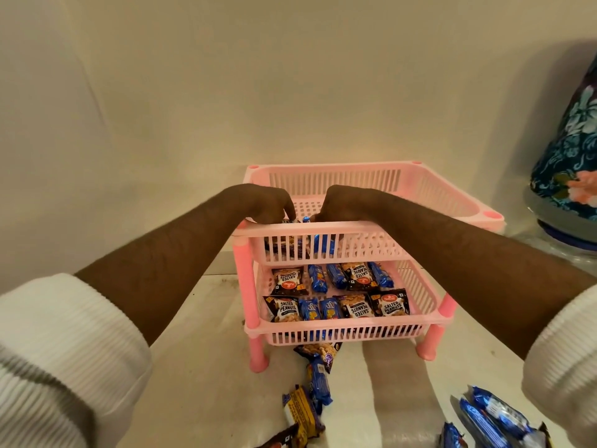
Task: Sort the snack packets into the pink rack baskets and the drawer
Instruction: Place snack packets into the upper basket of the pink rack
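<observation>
A pink two-tier rack (323, 227) stands on a white surface. Both my hands reach over the front rim into its upper basket. My left hand (265, 203) pinches a dark peanut packet (287, 245) standing at the basket's front left. My right hand (345, 202) pinches a blue biscuit packet (321, 244) right beside it. The fingertips are partly hidden behind the rim. The lower basket (342, 329) holds two rows of salted peanut packets (286, 279) and blue biscuit packets (315, 278).
Loose packets lie in front of the rack: a dark and a blue one (318, 373), a yellow-brown one (302, 412), and several blue ones at the bottom right (494, 415). A floral vase (568, 156) stands at the right. A plain wall is close behind.
</observation>
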{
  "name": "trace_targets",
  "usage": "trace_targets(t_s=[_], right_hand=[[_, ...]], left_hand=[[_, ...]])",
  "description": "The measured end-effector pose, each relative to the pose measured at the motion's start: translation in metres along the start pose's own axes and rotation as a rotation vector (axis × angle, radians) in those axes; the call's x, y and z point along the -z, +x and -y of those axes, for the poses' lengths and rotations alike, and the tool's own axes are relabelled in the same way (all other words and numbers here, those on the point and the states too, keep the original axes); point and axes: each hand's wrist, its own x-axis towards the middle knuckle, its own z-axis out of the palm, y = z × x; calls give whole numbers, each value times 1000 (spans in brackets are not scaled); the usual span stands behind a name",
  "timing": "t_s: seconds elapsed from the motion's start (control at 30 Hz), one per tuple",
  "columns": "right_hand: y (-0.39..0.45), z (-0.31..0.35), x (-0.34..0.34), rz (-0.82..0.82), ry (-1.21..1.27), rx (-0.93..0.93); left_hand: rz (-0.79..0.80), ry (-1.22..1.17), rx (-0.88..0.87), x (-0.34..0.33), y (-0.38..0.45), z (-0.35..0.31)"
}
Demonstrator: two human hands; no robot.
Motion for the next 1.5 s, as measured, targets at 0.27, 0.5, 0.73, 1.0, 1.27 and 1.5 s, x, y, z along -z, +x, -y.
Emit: trace_targets(t_s=[0.27, 0.5, 0.73, 1.0, 1.27, 1.5], right_hand=[[0, -5, -1, -22, 59, 18], [-2, -6, 1, -41, 67, 27], [2, -8, -1, -37, 78, 33], [8, -8, -5, 11, 48, 57], [17, -13, -5, -33, 32, -25], [14, -8, -3, -41, -24, -55]], left_hand=[[-23, 66, 14, -5, 9, -2], [-92, -71, -40, -5, 10, 6], [-3, -83, -48, -4, 6, 3], [181, 169, -54, -2, 13, -5], [169, 147, -43, 2, 16, 0], [34, 34, -10, 6, 11, 1]])
